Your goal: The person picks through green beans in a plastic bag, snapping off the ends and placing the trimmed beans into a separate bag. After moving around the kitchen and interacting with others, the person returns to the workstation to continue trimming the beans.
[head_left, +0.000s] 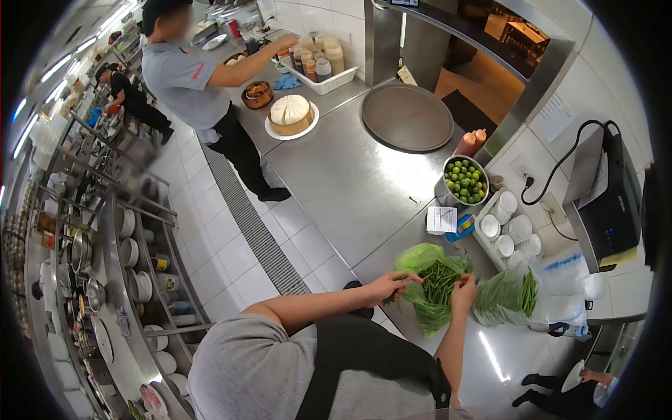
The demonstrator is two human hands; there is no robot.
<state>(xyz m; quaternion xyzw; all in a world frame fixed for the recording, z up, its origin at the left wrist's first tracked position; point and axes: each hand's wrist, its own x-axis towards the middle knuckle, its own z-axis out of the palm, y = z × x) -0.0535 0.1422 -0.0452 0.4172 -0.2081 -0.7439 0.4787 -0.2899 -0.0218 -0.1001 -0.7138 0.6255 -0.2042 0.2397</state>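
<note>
Green beans (442,281) lie heaped in an opened green plastic bag (428,257) on the steel counter in front of me. My left hand (396,287) is closed at the bag's left side, thumb and fingers pinched together; green bean ends show beneath its palm. On the other side, my right hand (462,292) pinches at the right edge of the heap, its fingertips on beans; exactly what they grip is small. Just right of it rests a second green bag (498,302) with more beans inside.
Behind the bags stand a metal pot of limes (465,182), a paper pad (442,220) and a tray of white cups (505,227). Farther along are a round tray (407,117), a steamer basket on a plate (291,117) and a co-worker (183,91). A black printer (610,196) sits right.
</note>
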